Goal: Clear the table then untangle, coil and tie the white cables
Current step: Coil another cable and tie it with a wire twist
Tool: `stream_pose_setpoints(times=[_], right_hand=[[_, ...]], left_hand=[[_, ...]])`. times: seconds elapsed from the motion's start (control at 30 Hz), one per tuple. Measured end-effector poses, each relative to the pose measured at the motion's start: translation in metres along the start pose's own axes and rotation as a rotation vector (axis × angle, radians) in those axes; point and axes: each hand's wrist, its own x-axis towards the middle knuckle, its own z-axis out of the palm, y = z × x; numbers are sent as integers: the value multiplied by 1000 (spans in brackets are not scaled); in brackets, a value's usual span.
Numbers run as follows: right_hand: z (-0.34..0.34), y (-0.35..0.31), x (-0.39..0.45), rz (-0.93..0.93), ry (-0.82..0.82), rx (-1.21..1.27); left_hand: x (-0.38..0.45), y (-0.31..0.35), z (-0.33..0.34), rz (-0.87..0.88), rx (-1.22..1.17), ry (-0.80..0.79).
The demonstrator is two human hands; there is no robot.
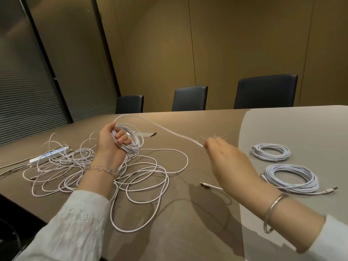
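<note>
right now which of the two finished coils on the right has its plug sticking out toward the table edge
The nearer, larger coil: its USB plug trails out at the lower right. The farther, smaller coil keeps its ends tucked in close.

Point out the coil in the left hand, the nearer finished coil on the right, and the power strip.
coil in the left hand [131, 140], head view, on the bundled loops beside the fingers.
nearer finished coil [291, 178], head view, on its near-side windings.
power strip [48, 155], head view, on its white body.

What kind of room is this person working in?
Most likely an office meeting room. A long table has a row of dark chairs along its far side, a cable hatch sits in the tabletop, and blinds cover a glass wall.
</note>
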Motion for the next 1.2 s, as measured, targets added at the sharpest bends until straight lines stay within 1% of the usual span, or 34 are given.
stream_pose_setpoints(times=[0.07,0.17,0.23,0.3,0.4,0.47,0.53,0.63,0.73,0.8,0.93,1.0,1.07,1.13,1.2], right_hand=[[-7,-10,0,-75,-71,-58],[-20,-24,3,-231,-152,73],[-30,-33,8,-315,-139,183],[-38,-41,16,-366,-81,247],[-45,-48,35,-374,19,326],[-49,-49,46,-350,40,402],[-51,-46,55,-300,43,482],[-53,-34,61,-219,78,553],[-56,-20,63,-145,133,604],[-55,-13,62,-121,116,618],[-47,4,59,-47,29,679],[-41,17,54,18,3,801],[-32,27,46,52,-26,892],[-21,31,37,-13,-72,860],[-14,30,30,-133,-121,683]], left_hand=[[-3,-2,3,-8,50,-29],[-10,-9,8,-32,163,-83],[-15,-16,15,-61,254,-142],[-22,-25,23,-84,353,-199],[-42,-39,39,-99,533,-290],[-56,-46,47,-158,581,-389],[-66,-47,51,-301,551,-503],[-74,-46,52,-556,428,-627],[-76,-48,49,-663,292,-718],[-77,-49,47,-670,226,-745],[-72,-42,44,-628,172,-768],[-66,-35,41,-578,130,-750],[-60,-28,38,-517,70,-686],[-55,-23,35,-476,32,-607],[-51,-22,33,-455,16,-557]])
